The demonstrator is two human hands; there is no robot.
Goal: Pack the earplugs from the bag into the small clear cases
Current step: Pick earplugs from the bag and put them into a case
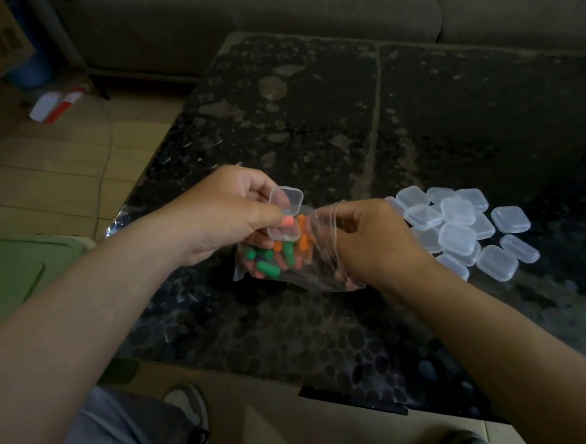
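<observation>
Over table (278, 327), left hand (230, 214) pinches case (286, 200); right hand (369, 240) grips bag (316, 274).

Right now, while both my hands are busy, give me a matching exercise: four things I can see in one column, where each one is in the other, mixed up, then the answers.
Things
1. open clear case
2. bag of earplugs
3. pile of closed cases
4. green lid

Places
A. on the table, to the right
B. pinched in the left hand
C. off the table, lower left
D. gripped by the right hand, centre

Pairs: 1-B, 2-D, 3-A, 4-C
</observation>
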